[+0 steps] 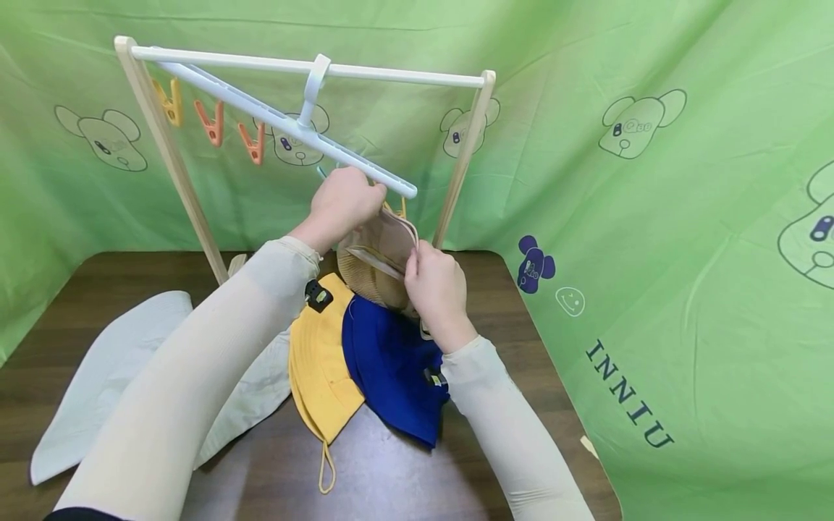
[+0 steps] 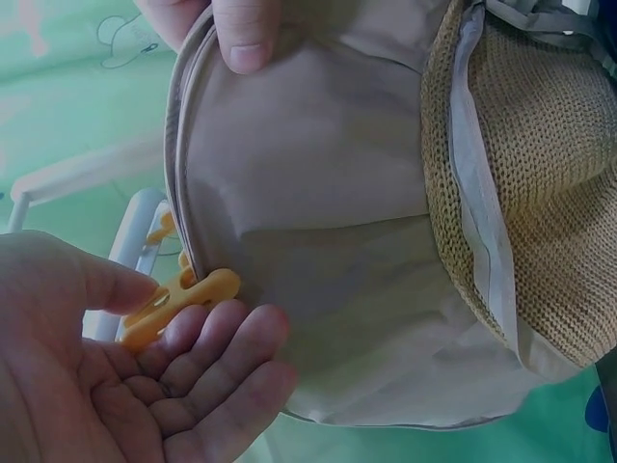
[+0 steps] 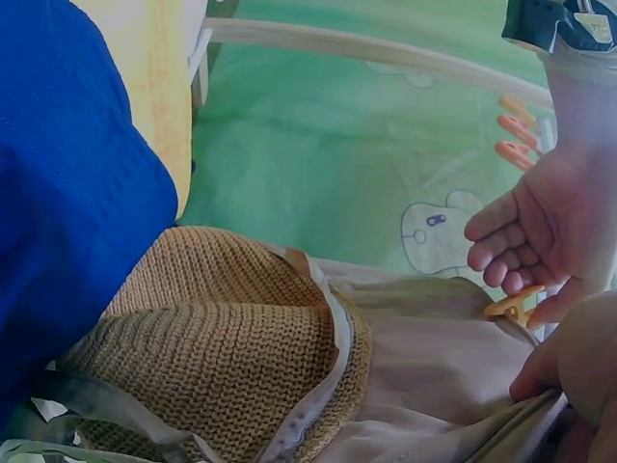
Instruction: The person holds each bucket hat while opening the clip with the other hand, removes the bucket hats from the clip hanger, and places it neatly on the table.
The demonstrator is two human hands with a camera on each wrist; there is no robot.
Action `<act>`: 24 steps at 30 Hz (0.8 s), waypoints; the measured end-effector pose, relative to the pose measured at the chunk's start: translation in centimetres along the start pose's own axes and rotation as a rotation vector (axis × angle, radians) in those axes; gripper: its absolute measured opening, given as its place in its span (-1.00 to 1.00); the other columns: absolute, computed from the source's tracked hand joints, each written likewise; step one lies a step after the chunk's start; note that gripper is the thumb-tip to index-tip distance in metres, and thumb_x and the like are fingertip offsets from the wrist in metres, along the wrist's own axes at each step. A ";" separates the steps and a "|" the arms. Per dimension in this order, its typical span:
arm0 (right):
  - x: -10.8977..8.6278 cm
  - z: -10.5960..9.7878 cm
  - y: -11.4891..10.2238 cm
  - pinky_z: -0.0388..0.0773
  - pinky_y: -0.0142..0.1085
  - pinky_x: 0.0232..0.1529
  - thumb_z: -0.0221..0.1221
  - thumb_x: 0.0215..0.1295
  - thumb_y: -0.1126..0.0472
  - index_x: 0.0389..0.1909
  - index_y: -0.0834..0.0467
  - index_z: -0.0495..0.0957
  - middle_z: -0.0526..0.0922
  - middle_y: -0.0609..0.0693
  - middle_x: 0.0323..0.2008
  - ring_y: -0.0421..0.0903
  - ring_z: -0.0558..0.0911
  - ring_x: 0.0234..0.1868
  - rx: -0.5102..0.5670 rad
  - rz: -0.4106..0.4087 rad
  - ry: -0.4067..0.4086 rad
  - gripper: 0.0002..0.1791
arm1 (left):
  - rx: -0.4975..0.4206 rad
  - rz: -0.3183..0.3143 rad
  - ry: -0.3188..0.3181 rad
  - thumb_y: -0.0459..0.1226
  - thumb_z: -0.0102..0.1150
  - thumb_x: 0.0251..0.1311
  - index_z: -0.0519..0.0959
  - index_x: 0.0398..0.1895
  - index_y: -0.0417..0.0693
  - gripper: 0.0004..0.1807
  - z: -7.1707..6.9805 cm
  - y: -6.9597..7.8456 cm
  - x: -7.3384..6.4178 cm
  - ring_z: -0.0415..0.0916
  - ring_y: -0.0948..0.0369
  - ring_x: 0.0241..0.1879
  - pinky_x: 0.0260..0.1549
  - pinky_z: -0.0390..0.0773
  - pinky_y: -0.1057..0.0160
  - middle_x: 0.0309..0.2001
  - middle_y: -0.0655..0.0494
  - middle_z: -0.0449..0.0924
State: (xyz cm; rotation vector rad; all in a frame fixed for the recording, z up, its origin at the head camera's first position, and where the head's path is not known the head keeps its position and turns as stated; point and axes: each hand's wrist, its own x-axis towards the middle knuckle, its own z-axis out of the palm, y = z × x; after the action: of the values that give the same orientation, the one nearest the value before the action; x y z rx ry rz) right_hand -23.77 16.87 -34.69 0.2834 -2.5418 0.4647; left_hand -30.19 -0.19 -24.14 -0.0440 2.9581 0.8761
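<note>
A beige sun hat [image 1: 386, 239] with a woven crown [image 3: 212, 347] and a smooth fabric brim [image 2: 318, 183] is held up under the right end of a pale blue hanger [image 1: 260, 110]. My left hand [image 1: 345, 199] pinches a yellow-orange clothespin [image 2: 183, 307] between thumb and fingers, its tip at the brim's edge. With thumb and fingers, my right hand [image 1: 438, 289] grips the same brim further along; in the left wrist view its thumb [image 2: 246, 39] lies on the fabric. Another yellow clothespin [image 1: 403, 208] hangs near the hanger's right end.
The hanger hooks over a white rod [image 1: 404, 74] on a wooden-legged stand [image 1: 172, 163]. Yellow [image 1: 171, 103] and orange clothespins [image 1: 211, 123] dangle at its left. A yellow hat [image 1: 322, 362], a blue hat [image 1: 394, 369] and a pale hat [image 1: 117, 376] lie on the brown table [image 1: 515, 340].
</note>
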 end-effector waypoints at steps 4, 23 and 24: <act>-0.2 0.0 0.0 0.59 0.08 -0.47 0.05 0.51 0.18 -0.40 0.23 0.54 0.68 0.20 -0.50 0.25 0.71 -0.45 0.012 0.000 0.001 -0.72 | 0.013 0.013 0.010 0.08 -0.15 0.45 0.51 -0.42 0.05 -0.58 0.1 0.0 -0.1 0.61 0.10 -0.47 -0.51 0.52 0.13 -0.40 0.04 0.62; -0.5 0.3 0.3 0.57 0.10 -0.49 0.04 0.51 0.19 -0.47 0.21 0.50 0.65 0.20 -0.55 0.26 0.70 -0.47 0.023 -0.038 0.037 -0.69 | 0.024 0.044 0.038 0.03 -0.15 0.45 0.38 -0.55 0.09 -0.60 0.0 0.2 -0.1 0.45 0.07 -0.43 -0.52 0.42 0.13 -0.46 0.06 0.41; -0.6 0.3 0.3 0.57 0.09 -0.49 0.05 0.51 0.19 -0.47 0.21 0.50 0.65 0.20 -0.55 0.26 0.70 -0.47 0.026 -0.038 0.038 -0.69 | 0.023 0.044 0.040 0.03 -0.14 0.45 0.38 -0.55 0.09 -0.60 0.0 0.2 -0.1 0.46 0.07 -0.43 -0.52 0.43 0.13 -0.46 0.06 0.41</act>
State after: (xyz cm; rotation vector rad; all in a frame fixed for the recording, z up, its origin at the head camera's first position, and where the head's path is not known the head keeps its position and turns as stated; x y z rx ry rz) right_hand -23.51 17.13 -35.31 0.3284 -2.4903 0.4843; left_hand -30.08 0.03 -24.04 0.0038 3.0170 0.8559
